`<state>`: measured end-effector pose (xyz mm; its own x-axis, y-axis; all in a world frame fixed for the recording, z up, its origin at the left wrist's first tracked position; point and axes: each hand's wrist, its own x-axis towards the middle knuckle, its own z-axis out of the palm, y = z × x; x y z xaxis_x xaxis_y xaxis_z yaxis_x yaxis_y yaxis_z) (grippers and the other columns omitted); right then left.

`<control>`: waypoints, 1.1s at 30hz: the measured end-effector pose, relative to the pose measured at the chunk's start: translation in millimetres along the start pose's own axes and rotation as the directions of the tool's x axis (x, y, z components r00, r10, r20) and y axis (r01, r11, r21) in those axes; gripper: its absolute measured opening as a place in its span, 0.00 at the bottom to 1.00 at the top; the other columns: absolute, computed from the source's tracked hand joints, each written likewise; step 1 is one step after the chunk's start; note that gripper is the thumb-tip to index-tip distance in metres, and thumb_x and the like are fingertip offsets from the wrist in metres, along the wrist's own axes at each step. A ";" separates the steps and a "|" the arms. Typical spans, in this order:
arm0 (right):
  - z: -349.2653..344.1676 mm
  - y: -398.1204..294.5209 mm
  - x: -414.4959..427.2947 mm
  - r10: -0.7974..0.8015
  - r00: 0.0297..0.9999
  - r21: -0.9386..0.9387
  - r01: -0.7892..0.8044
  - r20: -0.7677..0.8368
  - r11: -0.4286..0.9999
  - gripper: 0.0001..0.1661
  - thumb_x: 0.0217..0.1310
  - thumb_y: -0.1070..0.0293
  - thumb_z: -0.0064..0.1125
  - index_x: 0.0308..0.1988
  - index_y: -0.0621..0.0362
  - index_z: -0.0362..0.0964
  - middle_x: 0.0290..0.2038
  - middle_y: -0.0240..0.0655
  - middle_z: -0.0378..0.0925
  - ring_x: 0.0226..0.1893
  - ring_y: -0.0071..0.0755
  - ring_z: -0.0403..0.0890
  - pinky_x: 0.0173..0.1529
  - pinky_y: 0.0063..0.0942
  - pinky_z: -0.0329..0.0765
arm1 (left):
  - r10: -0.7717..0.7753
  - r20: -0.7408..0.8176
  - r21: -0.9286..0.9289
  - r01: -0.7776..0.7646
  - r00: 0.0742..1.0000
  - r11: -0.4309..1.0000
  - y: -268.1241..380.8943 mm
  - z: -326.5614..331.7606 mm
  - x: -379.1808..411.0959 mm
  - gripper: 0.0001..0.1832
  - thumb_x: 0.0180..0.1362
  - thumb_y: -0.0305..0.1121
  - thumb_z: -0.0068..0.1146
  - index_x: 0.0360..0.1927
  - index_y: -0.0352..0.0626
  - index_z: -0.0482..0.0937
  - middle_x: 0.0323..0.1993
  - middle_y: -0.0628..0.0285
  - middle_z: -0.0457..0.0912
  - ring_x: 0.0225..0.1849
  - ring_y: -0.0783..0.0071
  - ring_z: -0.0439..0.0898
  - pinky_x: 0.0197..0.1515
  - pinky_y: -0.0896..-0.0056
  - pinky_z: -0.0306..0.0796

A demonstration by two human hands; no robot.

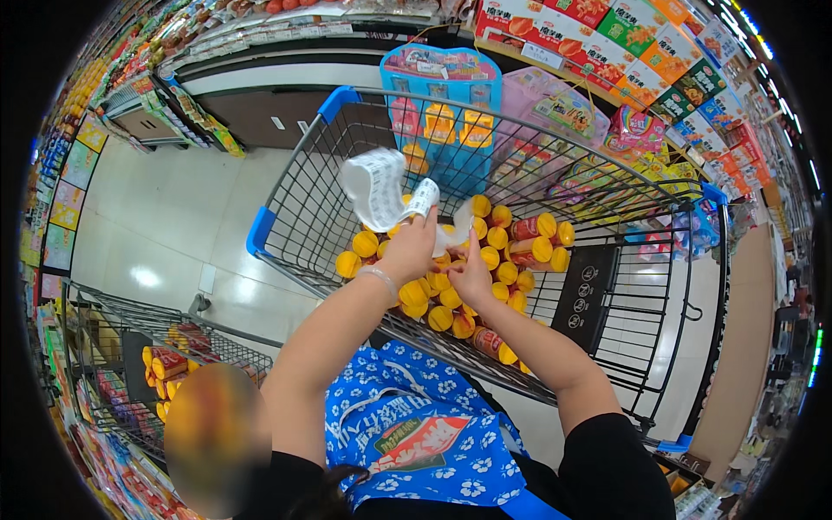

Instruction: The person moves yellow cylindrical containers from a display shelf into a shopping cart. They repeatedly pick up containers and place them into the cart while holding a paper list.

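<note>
Over a wire shopping cart (656,299), my left hand (411,247) holds a long curled strip of white printed labels (383,188), which loops up beyond the fingers. Close to its right, my right hand (473,270) is at the strip's other stretch, one finger pointing up beside it; whether it grips the strip is unclear. Below both hands, many red cylindrical containers with yellow lids (440,318) fill the cart's middle, some upright and some lying on their sides.
A second cart (162,338) with similar containers stands at lower left. Beyond my cart are a blue plastic display case (484,162), a pink one (552,104), hanging snack bags (637,130) and shelves of boxed snacks (624,58). A blurred round shape covers part of the lower left.
</note>
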<state>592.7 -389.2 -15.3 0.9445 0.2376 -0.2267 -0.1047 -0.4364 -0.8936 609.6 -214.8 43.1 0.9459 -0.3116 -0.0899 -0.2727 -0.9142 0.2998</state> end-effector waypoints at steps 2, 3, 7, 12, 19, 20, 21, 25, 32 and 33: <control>7.6 9.4 -0.4 0.001 1.000 0.000 -0.001 -0.022 1.000 0.54 0.53 0.87 0.52 0.72 0.57 0.32 0.56 0.46 0.69 0.36 0.32 0.83 0.41 0.23 0.78 | 0.055 0.058 0.000 -0.055 0.997 0.999 -0.7 15.0 3.4 0.49 0.48 0.28 0.68 0.70 0.33 0.50 0.51 0.41 0.71 0.53 0.44 0.74 0.49 0.58 0.75; 9.9 10.8 0.4 -0.004 0.999 0.000 0.004 -0.038 1.000 0.54 0.53 0.88 0.52 0.72 0.57 0.32 0.56 0.46 0.68 0.35 0.32 0.83 0.41 0.23 0.78 | 0.051 0.078 -0.032 -0.049 0.996 0.998 -1.6 17.3 4.3 0.48 0.48 0.27 0.68 0.70 0.34 0.51 0.51 0.41 0.71 0.52 0.45 0.75 0.49 0.57 0.75; 21.9 0.9 -4.7 0.008 0.999 0.237 0.004 -0.052 0.971 0.54 0.50 0.85 0.57 0.71 0.55 0.39 0.56 0.45 0.66 0.41 0.40 0.81 0.45 0.30 0.78 | 0.017 0.088 -0.187 0.000 0.996 0.982 -10.1 31.2 2.3 0.44 0.47 0.22 0.64 0.68 0.37 0.55 0.50 0.40 0.72 0.47 0.44 0.78 0.47 0.54 0.75; 29.4 -4.7 -8.4 -0.266 0.953 -0.296 0.216 -0.142 0.931 0.56 0.47 0.84 0.61 0.71 0.54 0.41 0.58 0.46 0.62 0.49 0.46 0.76 0.53 0.35 0.74 | -0.054 0.013 -0.337 0.055 0.998 0.940 -17.2 35.3 2.2 0.35 0.49 0.20 0.59 0.63 0.37 0.61 0.48 0.39 0.72 0.46 0.41 0.77 0.46 0.52 0.74; 28.6 -6.5 -11.1 -0.075 0.991 -0.038 0.071 -0.114 0.997 0.58 0.45 0.83 0.64 0.71 0.54 0.40 0.58 0.45 0.60 0.53 0.44 0.74 0.56 0.35 0.73 | 0.003 0.112 -0.335 0.035 0.994 0.942 -14.5 41.8 6.5 0.31 0.47 0.19 0.61 0.57 0.38 0.66 0.48 0.40 0.73 0.49 0.40 0.76 0.50 0.50 0.71; 27.9 -6.1 -11.7 -0.103 0.988 -0.055 0.097 -0.119 0.994 0.58 0.45 0.82 0.65 0.71 0.54 0.40 0.59 0.45 0.60 0.54 0.44 0.74 0.56 0.35 0.73 | -0.015 0.049 -0.360 0.031 0.999 0.932 -18.9 43.1 6.2 0.32 0.46 0.19 0.61 0.57 0.38 0.67 0.48 0.40 0.73 0.50 0.40 0.75 0.51 0.50 0.71; 27.2 -4.7 -13.4 -0.127 0.983 -0.070 0.118 -0.129 0.990 0.59 0.45 0.82 0.65 0.71 0.55 0.39 0.59 0.45 0.60 0.54 0.43 0.74 0.57 0.35 0.73 | -0.027 -0.011 -0.384 0.021 1.000 0.923 -21.6 43.5 5.8 0.32 0.45 0.19 0.62 0.58 0.38 0.67 0.49 0.41 0.73 0.51 0.40 0.75 0.52 0.51 0.71; 34.8 -1.0 -10.1 -0.119 0.978 -0.077 0.108 -0.168 0.991 0.59 0.44 0.81 0.67 0.70 0.56 0.40 0.60 0.47 0.58 0.55 0.45 0.73 0.57 0.35 0.73 | -0.160 -0.002 -0.497 0.138 0.987 0.857 -27.7 38.8 9.8 0.33 0.44 0.19 0.62 0.58 0.38 0.70 0.51 0.40 0.74 0.53 0.42 0.74 0.54 0.54 0.71; 55.3 40.7 14.7 -0.286 0.915 -0.188 0.240 -0.284 0.953 0.66 0.35 0.67 0.77 0.70 0.58 0.42 0.62 0.52 0.56 0.63 0.59 0.59 0.68 0.46 0.59 | -0.034 -0.074 -0.512 -0.009 0.997 0.859 -19.9 30.4 12.6 0.27 0.47 0.23 0.59 0.55 0.39 0.74 0.49 0.44 0.79 0.54 0.45 0.76 0.57 0.54 0.69; 58.6 45.5 13.3 -0.305 0.897 -0.190 0.255 -0.321 0.948 0.67 0.35 0.66 0.77 0.70 0.58 0.41 0.63 0.53 0.54 0.64 0.60 0.57 0.68 0.45 0.58 | -0.037 -0.084 -0.498 -0.010 0.996 0.867 -19.4 32.1 11.6 0.28 0.45 0.22 0.60 0.55 0.39 0.74 0.48 0.44 0.79 0.54 0.46 0.76 0.57 0.54 0.70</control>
<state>582.3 -355.0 -81.7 0.9787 0.0681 0.1936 0.2005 -0.5185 -0.8312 620.3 -208.9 5.7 0.9667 -0.2549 -0.0207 -0.1586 -0.6607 0.7337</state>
